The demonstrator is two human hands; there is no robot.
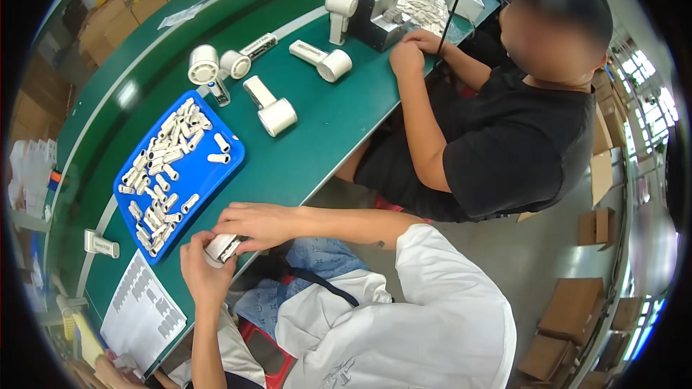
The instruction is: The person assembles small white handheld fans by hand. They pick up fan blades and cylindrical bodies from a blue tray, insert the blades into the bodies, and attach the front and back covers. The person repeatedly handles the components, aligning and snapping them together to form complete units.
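Close to the table's near edge, my left hand [204, 274] is wrapped around a white handheld fan [218, 251]. My right hand [263, 225] reaches over from the right, its fingers pressing on the same fan. A dark opening with inner parts shows on the fan's side facing my right fingers; finer detail is too small to make out. Just beyond my hands lies a blue tray [209, 191], holding many small white tubular parts [173, 145]. A printed sheet [144, 310] rests on the table to the left of my left hand.
Several white handheld fans, such as one lying down [272, 109] and one upright [204, 68], are on the green table [317, 112]. A co-worker in black [519, 137] sits at right beside a grey machine [371, 11] and a pile of white parts [425, 11]. Cardboard boxes [569, 310] stand on the floor.
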